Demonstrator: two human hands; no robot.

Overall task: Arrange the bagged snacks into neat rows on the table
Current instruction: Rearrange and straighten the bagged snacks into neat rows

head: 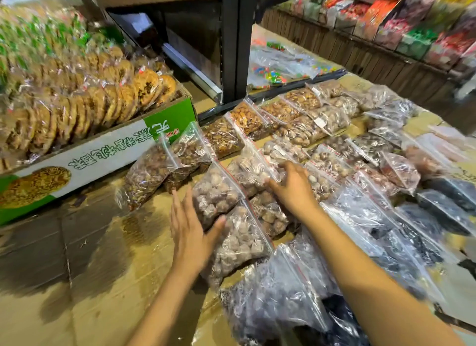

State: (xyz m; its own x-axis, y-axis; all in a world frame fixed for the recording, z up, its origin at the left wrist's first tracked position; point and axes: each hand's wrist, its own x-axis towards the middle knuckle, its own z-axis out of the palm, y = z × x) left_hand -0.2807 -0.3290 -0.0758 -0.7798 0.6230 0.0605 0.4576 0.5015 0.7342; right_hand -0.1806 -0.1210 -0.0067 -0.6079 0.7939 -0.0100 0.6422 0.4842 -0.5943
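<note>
Left hand [189,232] flat and spread, thumb against a pale snack bag [217,193] mid-table [108,294] (cardboard-covered), right hand [292,187] fingers curled over the neighbouring bag [251,170], grip unclear.

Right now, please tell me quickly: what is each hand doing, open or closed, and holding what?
Left hand: open, flat against the side of a bag of pale round snacks, not gripping.
Right hand: fingers curled on another bag; firm grip cannot be told.

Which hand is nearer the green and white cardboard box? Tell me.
Left. The left hand lies open beside a bag, just right of the box; the right hand rests on bags farther right.
</note>
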